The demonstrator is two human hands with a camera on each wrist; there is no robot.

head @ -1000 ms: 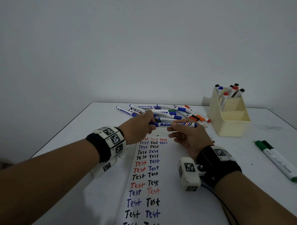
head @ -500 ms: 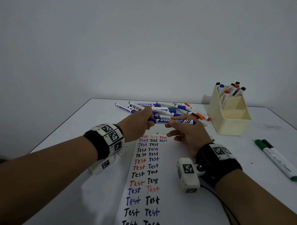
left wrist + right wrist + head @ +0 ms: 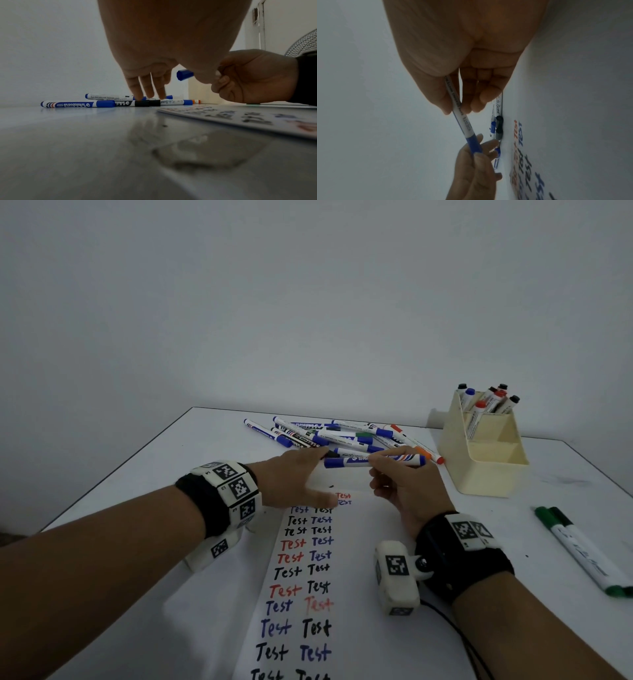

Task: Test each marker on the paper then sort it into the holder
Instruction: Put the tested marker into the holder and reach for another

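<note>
The paper point(image 3: 308, 594) lies nearest, running lengthwise away from the person, and serves as the landmark here. It carries two columns of the word "Test" in black, blue and red, so by my reckoning a good many markers have been tried already.

Above the far end of the paper, the right hand point(image 3: 407, 491) pinches a blue-capped marker point(image 3: 375, 461) by its barrel between thumb and fingers, holding it level in the air with the cap on. The left hand point(image 3: 294, 477) is at the cap end with its fingers spread and reaching downward toward the markers on the table; in the left wrist view its fingertips point(image 3: 147, 93) hang just over a black-capped one. I cannot tell whether the left hand touches the held marker's cap. I judge this marker to be either freshly capped after its test or about to be uncapped.

Just beyond the paper's far end lies a loose pile of markers point(image 3: 335, 434), blue, black, green and orange caps among them; these seem left to test. Right of the paper, two green markers point(image 3: 582, 556) lie side by side. Farther right and beyond stands the cream holder point(image 3: 493, 470); its back compartment holds several markers upright, while the nearer compartments show none.

All rests on a smooth white table point(image 3: 137, 508), faintly reflective, set against a bare pale wall. A fan grille point(image 3: 305, 44) shows in the left wrist view.
</note>
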